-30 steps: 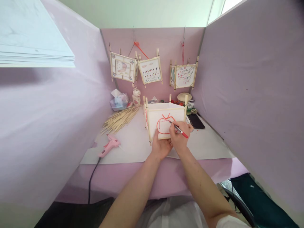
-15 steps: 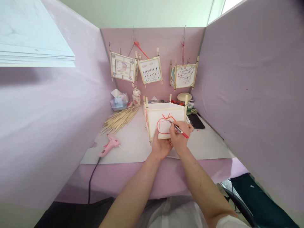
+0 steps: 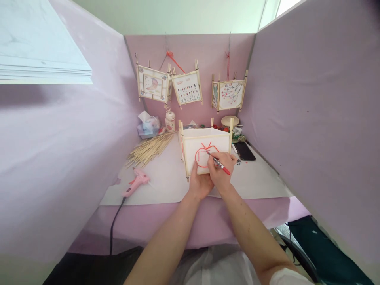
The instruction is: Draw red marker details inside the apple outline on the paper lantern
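A: Where to look first?

B: Middle of the frame, at the white box with wooden sticks along the edges. Front side turned toward the camera.

A: And on that side?

B: A red drawing, round and wide, with a little zigzag on top. Inside it, a few thin red lines.

A: And the right hand?

B: Just right of the middle, in front of part of the drawing. Fingers pinched close around a pen. Red end pointing down to the right, tip up by the thin lines. Touching or not? Too small to tell.

A: And the left hand?

B: Below the middle, holding the box from below. Thumb up on the front, near the bottom edge. Other fingers partly hidden, so cannot tell how far bent.

A: What else on the table?

B: On the left, a pink glue gun with a black cord going down. Above it, a pile of thin sticks. Behind those, a tissue box. To the right of the box, a black phone.

A: And up high?

B: Hanging in the upper middle, three more boxes with pictures on them. Two toward the left, one toward the right.
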